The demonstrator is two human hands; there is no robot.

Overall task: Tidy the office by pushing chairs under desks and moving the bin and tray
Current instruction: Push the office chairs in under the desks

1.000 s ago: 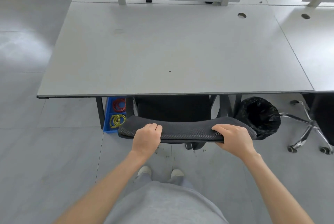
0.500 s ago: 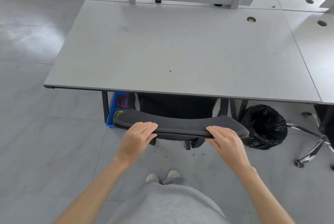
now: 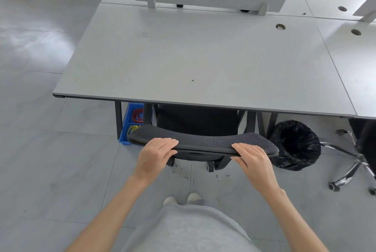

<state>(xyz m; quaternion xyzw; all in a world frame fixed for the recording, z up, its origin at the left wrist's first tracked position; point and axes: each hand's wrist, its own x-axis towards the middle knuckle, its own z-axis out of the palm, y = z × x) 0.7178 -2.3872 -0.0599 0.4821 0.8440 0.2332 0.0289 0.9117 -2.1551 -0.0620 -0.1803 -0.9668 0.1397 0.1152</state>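
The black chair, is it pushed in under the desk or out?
Mostly in: the chair has its seat beneath the desk edge; only the backrest top sticks out.

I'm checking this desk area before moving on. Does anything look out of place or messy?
Yes. Dark specks are scattered on the floor behind the chair. A blue tray of red and yellow bands sits on the floor beside the desk leg, and the black-lined bin stands partly out from under the desk.

Black mesh chair point(image 3: 203, 142) under desk point(image 3: 203, 64), beside black-lined bin point(image 3: 295, 146)
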